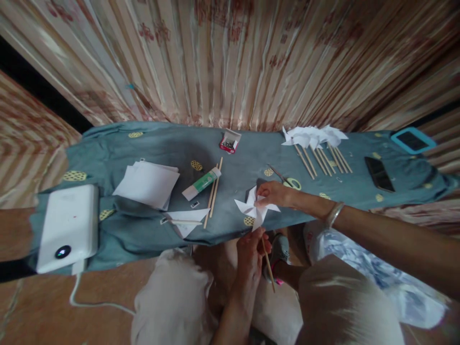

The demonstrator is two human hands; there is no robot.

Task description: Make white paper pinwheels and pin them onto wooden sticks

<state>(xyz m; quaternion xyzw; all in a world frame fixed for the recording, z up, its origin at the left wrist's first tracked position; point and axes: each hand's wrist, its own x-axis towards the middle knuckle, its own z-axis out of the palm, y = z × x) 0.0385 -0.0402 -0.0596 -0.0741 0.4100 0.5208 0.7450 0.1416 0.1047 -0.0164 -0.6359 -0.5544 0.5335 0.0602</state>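
A white paper pinwheel [247, 207] on a wooden stick [269, 268] is held over the table's near edge. My left hand [249, 251] is closed around the stick just below the paper blades. Fingers of my right hand [275, 194], bent together, pinch the pinwheel near its centre; the fingertips are partly hidden. Beyond my right hand lie scissors [293, 183] with pale green handles. Several finished pinwheels [312, 137] rest in a row on their sticks at the back right. A small red box [230, 142] holding tiny metal pieces stands open near the back edge.
Left on the blue-green cloth [161, 143] are a stack of white paper [147, 184], a glue stick [201, 184], loose wooden sticks [214, 196], a folded paper piece [189, 221] and a white power bank [68, 227] with a cable. A phone [379, 173] and blue-framed tablet [413, 140] lie right.
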